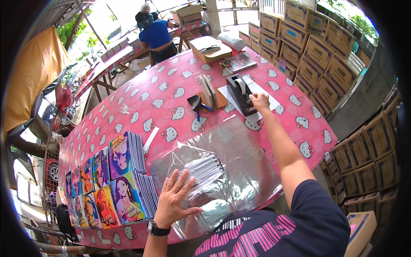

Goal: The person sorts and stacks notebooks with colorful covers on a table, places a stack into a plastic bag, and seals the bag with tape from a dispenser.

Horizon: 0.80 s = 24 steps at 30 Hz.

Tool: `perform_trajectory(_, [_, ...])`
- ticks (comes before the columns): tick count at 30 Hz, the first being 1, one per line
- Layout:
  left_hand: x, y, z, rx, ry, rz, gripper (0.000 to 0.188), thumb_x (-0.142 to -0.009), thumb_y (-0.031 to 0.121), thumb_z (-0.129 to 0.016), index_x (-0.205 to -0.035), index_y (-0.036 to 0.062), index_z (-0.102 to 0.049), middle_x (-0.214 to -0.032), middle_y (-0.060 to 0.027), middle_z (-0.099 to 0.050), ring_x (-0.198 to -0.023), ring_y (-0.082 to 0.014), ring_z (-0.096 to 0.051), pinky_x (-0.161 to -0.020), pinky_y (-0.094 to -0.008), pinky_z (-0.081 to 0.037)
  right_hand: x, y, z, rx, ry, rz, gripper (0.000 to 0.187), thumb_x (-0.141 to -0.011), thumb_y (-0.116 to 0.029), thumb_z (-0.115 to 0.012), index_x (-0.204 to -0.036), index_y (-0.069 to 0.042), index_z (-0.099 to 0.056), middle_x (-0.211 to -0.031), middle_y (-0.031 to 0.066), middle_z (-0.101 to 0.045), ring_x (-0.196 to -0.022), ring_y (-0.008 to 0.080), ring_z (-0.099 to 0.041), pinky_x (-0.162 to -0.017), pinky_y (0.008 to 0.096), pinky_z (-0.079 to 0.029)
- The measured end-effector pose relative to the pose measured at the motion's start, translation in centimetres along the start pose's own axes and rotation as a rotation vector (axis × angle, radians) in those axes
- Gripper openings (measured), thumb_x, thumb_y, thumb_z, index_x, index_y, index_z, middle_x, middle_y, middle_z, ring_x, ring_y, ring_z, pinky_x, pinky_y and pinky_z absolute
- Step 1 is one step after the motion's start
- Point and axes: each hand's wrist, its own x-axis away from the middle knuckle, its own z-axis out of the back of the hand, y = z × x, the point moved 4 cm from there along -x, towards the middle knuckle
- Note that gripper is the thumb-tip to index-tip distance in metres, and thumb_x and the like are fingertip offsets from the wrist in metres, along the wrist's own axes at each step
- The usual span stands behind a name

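My left hand [176, 200] lies flat with fingers spread, pressing a sheet of clear plastic film [244, 165] onto the table. Under the film, beside its fingertips, is a stack of spiral notebooks [207, 171], seen by their edges. My right arm reaches forward to a black tape dispenser [236, 92] holding a roll of tape [240, 85]. At its near end my right hand [260, 102] has its fingers curled closed; what they pinch is too small to tell. Rows of notebooks with colourful illustrated covers [122, 156] stand stacked at the left.
The table has a pink patterned cover [141, 103]. Near the dispenser lie a dark scraper-like tool with blue handles [197, 105] and wooden blocks [209, 92]. A cardboard box [209, 48] sits at the far edge. Stacked cartons [317, 51] line the right. A person in blue [156, 36] stands beyond.
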Motion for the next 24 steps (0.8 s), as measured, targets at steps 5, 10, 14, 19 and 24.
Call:
perform_trajectory(5, [-0.6, -0.2, -0.4, 0.022, 0.026, -0.028, 0.089, -0.062, 0.062, -0.071, -0.134, 0.0162, -0.048, -0.146, -0.0086, -0.036, -0.137, -0.0332, -0.025, -0.106, -0.0543, -0.025, -2.9, 3.7, -2.1, -0.281, -0.171, -0.173, 0.03, -0.076, -0.038, -0.07, -0.087, -0.01, -0.071, -0.094, 0.0113, -0.068, -0.118, 0.0316, -0.042, -0.099, 0.0491, -0.035])
perform_trajectory(10, [0.6, -0.3, -0.2, 0.025, 0.045, 0.003, 0.086, -0.063, 0.059, -0.073, -0.134, 0.0159, -0.049, -0.146, -0.0088, -0.035, -0.138, -0.0329, -0.025, -0.106, -0.054, -0.026, 3.2, 0.2, 1.0, -0.422, -0.056, 0.071, 0.021, -0.08, -0.024, -0.069, -0.077, -0.003, -0.068, -0.068, 0.0064, -0.066, -0.07, 0.0169, -0.061, -0.066, 0.0323, -0.049])
perform_trajectory(14, [-0.1, 0.1, -0.1, 0.024, 0.047, -0.037, 0.086, -0.063, 0.056, -0.074, -0.134, 0.014, -0.048, -0.145, -0.01, -0.036, -0.137, -0.0336, -0.025, -0.107, -0.0512, -0.026, 3.7, 6.9, -3.1, -0.945, -0.452, -0.51, 0.014, -0.082, -0.019, -0.069, -0.076, -0.009, -0.062, -0.06, -0.0027, -0.056, -0.049, 0.0065, -0.046, -0.046, 0.0255, -0.039])
perform_trajectory(19, [0.2, -0.5, -0.3, 0.022, 0.05, -0.03, 0.089, -0.062, 0.058, -0.074, -0.136, 0.0146, -0.046, -0.146, -0.0107, -0.035, -0.137, -0.0354, -0.025, -0.109, -0.0494, -0.023, 9.6, -4.8, -2.0, -0.864, -0.938, -0.296, 0.017, -0.084, -0.022, -0.068, -0.077, -0.009, -0.059, -0.062, -0.0029, -0.052, -0.045, 0.0035, -0.037, -0.039, 0.0212, -0.03])
perform_trajectory(24, [0.2, -0.5, -0.6, 0.005, 0.042, -0.041, 0.09, -0.058, 0.059, -0.075, -0.137, 0.0271, -0.045, -0.151, -0.0093, -0.025, -0.139, -0.0378, -0.015, -0.108, -0.0566, -0.02, 21.7, -20.0, 7.1, -0.663, -1.323, 0.214, 0.023, -0.087, -0.025, -0.064, -0.081, -0.003, -0.063, -0.057, -0.002, -0.052, -0.042, 0.0023, -0.038, -0.037, 0.0188, -0.028])
